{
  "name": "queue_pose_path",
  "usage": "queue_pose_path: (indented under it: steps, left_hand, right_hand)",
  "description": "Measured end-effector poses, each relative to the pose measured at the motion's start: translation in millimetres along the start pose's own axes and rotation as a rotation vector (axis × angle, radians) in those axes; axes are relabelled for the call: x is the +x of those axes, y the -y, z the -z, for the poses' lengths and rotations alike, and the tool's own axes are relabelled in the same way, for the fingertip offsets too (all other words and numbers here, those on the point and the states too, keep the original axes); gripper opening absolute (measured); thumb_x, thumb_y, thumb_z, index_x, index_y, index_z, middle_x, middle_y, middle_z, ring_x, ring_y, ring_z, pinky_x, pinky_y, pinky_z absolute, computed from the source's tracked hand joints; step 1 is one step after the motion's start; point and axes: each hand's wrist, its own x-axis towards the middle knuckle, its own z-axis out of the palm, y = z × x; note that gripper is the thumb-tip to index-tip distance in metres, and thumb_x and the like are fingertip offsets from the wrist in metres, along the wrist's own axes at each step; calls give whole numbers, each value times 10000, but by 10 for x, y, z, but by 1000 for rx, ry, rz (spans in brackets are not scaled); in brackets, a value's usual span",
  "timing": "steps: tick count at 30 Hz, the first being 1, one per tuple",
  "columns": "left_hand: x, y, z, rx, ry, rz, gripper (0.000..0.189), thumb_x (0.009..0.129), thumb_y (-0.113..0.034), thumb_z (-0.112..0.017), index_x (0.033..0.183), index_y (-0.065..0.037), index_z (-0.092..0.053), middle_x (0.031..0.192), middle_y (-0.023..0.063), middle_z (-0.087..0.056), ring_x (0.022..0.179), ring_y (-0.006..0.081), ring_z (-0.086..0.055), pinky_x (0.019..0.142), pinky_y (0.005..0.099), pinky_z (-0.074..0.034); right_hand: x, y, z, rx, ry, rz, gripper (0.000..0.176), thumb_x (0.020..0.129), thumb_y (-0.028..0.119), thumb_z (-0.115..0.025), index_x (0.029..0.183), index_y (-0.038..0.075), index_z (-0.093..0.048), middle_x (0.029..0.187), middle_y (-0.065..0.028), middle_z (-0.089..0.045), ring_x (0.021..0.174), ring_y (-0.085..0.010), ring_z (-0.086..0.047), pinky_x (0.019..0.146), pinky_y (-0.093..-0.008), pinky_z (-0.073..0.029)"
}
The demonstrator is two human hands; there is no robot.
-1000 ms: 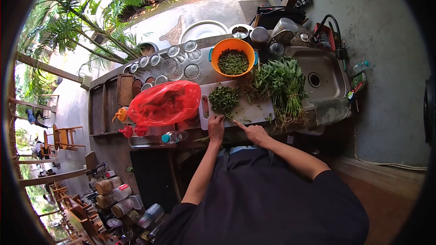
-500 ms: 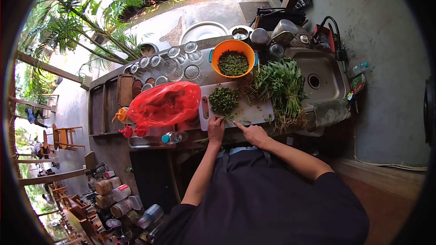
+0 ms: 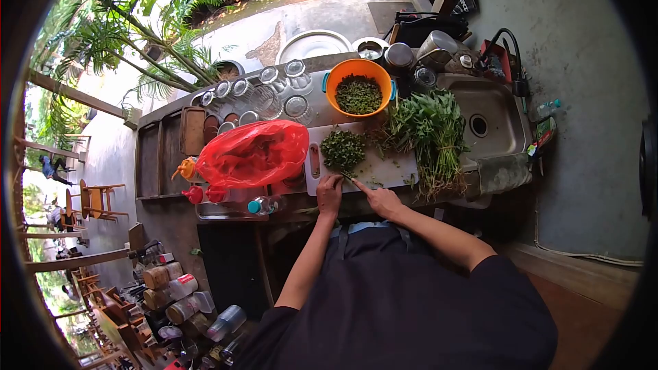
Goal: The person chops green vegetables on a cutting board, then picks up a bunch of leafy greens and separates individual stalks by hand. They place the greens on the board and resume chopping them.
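A white cutting board (image 3: 391,173) lies on the counter with a heap of chopped greens (image 3: 343,151) on it. My left hand (image 3: 330,194) is at the board's near edge, its fingers closed on greens at the heap's front end. My right hand (image 3: 384,203) is wrapped around a knife (image 3: 354,181), whose blade points toward my left fingertips. Most of the knife's handle is hidden in my fist. Behind the board stands an orange bowl (image 3: 332,85) holding chopped greens. A bundle of uncut leafy greens (image 3: 435,137), roots toward me, lies at the board's right side.
A red plastic bag (image 3: 257,154) sits left of the board, with a teal-capped bottle (image 3: 257,206) before it. Several upturned glasses (image 3: 266,101) stand behind the bag. On the right are a steel sink (image 3: 504,113) and a cloth (image 3: 504,173) on the counter's edge.
The whole view has shifted slightly, so the counter sits a little further right. Both hands stay at the board's near edge, the knife still in my right hand.
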Motion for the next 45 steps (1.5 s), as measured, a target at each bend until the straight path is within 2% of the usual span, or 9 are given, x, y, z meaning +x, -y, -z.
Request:
queue_pose_path:
  steps: [8, 17, 20, 27, 29, 33, 36, 42, 45]
  left_hand:
    - [-2, -47, 30, 99, 11, -44, 96, 829, -90, -715, 914, -48, -726, 894, 127, -673, 852, 324, -659, 748, 410, -520]
    - [-16, -111, 88, 103, 78, -56, 132, 827, -68, -696, 949, -26, -724, 950, 126, -669, 921, 320, -651, 817, 403, -520]
    - [-28, -129, 87, 89, 67, -20, 146, 822, -65, -695, 960, -28, -727, 943, 123, -671, 947, 318, -646, 840, 396, -515]
    - [19, -156, 98, 162, 48, 13, 146, 818, -87, -715, 954, -41, -740, 883, 116, -665, 889, 309, -646, 788, 398, -505]
    - [21, -111, 69, 131, 64, 79, 104, 820, -100, -709, 905, -46, -736, 887, 122, -656, 894, 323, -631, 806, 407, -500]
    - [22, -74, 52, 127, 62, 79, 99, 818, -105, -714, 891, -42, -737, 879, 126, -654, 882, 324, -637, 792, 408, -504]
    - [15, -22, 52, 114, 61, 52, 120, 818, -99, -734, 914, -28, -746, 864, 133, -659, 800, 303, -661, 731, 387, -512]
    - [27, -46, 68, 97, 60, 34, 115, 825, -97, -733, 910, -18, -740, 858, 135, -659, 774, 292, -665, 703, 375, -520]
    - [21, -65, 57, 58, 72, 71, 100, 816, -86, -713, 896, -31, -736, 863, 139, -653, 842, 326, -648, 758, 408, -512]
  right_hand:
    - [8, -99, -191, 66, -85, 95, 825, 890, 95, -463, 1571, 381, -94, 770, -209, -657, 667, -404, -646, 623, -526, -518]
    - [-173, -127, 60, -51, 3, 29, 807, 894, 110, -492, 1575, 344, -128, 751, -190, -650, 657, -387, -638, 630, -520, -514]
    - [-205, -30, 199, 20, 2, 24, 784, 899, 120, -503, 1572, 327, -158, 744, -193, -647, 662, -390, -636, 642, -523, -513]
    - [-162, 29, 145, 22, 6, 30, 750, 899, 126, -502, 1565, 307, -209, 742, -198, -650, 668, -397, -637, 654, -532, -513]
    - [-164, 71, 185, 23, 56, -11, 746, 900, 93, -445, 1567, 324, -201, 783, -219, -664, 720, -414, -663, 719, -532, -534]
    - [-158, 143, 197, 1, 67, -39, 744, 895, 86, -425, 1564, 328, -208, 807, -229, -670, 746, -420, -671, 739, -532, -540]
    - [-141, 177, 145, 25, 60, -45, 752, 890, 81, -416, 1564, 334, -201, 814, -239, -671, 760, -428, -673, 750, -542, -538]
    - [-51, 64, 11, 74, 76, -43, 806, 884, 72, -407, 1564, 393, -118, 830, -253, -671, 769, -447, -669, 762, -568, -532]
    - [-7, -5, -62, 95, 28, -14, 819, 887, 71, -402, 1561, 417, -90, 824, -251, -668, 751, -452, -664, 748, -566, -534]
